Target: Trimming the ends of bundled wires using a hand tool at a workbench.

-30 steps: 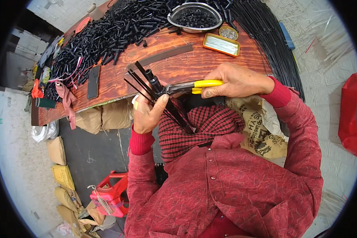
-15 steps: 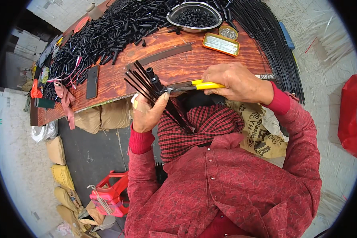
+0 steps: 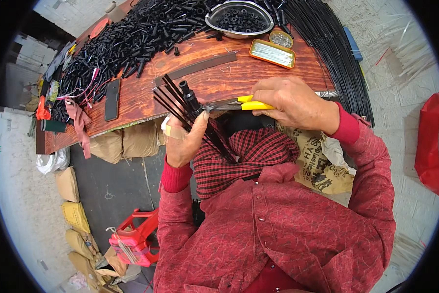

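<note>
L hand (image 3: 184, 142) clasping thin straight blk rods (image 3: 219, 142) + blk stepped cylindrical tube (image 3: 190, 100), R hand (image 3: 293, 103) gripping yellow-handled metal pliers (image 3: 256, 105), nose near tube

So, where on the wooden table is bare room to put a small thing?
Bare wood shows between the phone and the brown strip, in this view between that strip and the pliers, and between the yellow tin and the black rods. Crowded: back and left by black parts, right by those rods.
</note>
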A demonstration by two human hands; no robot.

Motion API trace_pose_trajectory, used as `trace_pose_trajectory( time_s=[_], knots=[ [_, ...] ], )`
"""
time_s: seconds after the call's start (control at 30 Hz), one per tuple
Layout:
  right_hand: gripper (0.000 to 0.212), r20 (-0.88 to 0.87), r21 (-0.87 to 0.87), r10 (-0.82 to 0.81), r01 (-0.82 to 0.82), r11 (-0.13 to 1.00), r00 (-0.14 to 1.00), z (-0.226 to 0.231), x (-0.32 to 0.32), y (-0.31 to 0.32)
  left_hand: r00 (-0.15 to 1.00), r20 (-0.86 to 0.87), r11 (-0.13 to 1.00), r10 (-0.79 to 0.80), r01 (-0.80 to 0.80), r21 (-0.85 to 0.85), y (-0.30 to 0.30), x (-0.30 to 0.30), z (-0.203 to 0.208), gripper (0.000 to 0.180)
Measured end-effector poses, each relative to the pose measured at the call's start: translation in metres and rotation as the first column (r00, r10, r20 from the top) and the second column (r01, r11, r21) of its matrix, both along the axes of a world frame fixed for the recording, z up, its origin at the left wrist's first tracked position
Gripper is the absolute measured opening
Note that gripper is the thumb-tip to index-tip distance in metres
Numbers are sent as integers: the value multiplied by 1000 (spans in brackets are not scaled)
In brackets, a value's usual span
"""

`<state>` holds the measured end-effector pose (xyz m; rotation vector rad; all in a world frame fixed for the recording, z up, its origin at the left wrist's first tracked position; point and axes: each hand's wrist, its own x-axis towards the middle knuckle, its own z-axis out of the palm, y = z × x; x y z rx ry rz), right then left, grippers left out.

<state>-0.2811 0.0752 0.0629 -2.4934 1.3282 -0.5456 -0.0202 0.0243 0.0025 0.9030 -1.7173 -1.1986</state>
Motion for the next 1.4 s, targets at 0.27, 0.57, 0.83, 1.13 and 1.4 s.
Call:
trace_pose_trajectory(
  time_s=[0.27, 0.57, 0.83, 1.13, 1.4],
  knots=[
    [26, -12, -9, -18, 18, 1000, 1000, -1, 3, 2, 1000, -11, 999, -22, 22, -27, 0, 4, 1, 20],
    [32, 53, 79, -38, 34, 996, 998, -1, 3, 3, 1000, -7, 1000, 1, -1, -2, 2, 4, 1, 23],
    [43, 200, 784, -231, -14, 621, 952, 11, -1, 0, 977, -150, 970, -152, 176, 165, 3, 17, 5, 30],
    [56, 448, 892, -368, -379, 246, 815, -24, -4, 9, 910, -304, 908, -281, 355, 223, 6, 18, 12, 48],
    [44, 306, 708, -280, -21, 706, 910, 7, 17, 22, 976, -132, 977, -171, 185, 109, -5, 25, 6, 42]
  ],
)
